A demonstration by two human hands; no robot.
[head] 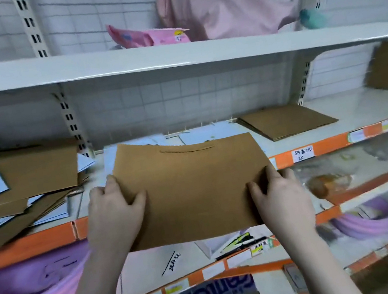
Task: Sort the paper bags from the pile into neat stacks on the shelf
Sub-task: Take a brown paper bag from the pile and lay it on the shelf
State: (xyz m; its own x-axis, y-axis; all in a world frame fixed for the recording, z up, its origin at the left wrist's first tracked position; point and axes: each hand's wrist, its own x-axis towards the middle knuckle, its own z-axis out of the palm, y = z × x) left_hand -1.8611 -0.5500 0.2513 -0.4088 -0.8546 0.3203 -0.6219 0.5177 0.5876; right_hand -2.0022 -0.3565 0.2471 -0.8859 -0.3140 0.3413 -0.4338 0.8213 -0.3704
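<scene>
Holding brown paper bag (190,189) flat between left hand (115,212) and right hand (281,198), each pinching a near corner. Handling light, thin, likely floppy; gripping side edges best. Long axis running hand to hand, handle pointing away. Beyond: shelf (338,118), neat stack (286,120) far right, pile (25,181) far left.

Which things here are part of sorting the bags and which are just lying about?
Job: brown bag held by left hand and right hand; messy pile; neat stack; shelf.
Lying about: pink packet; purple basin; pens.
</scene>
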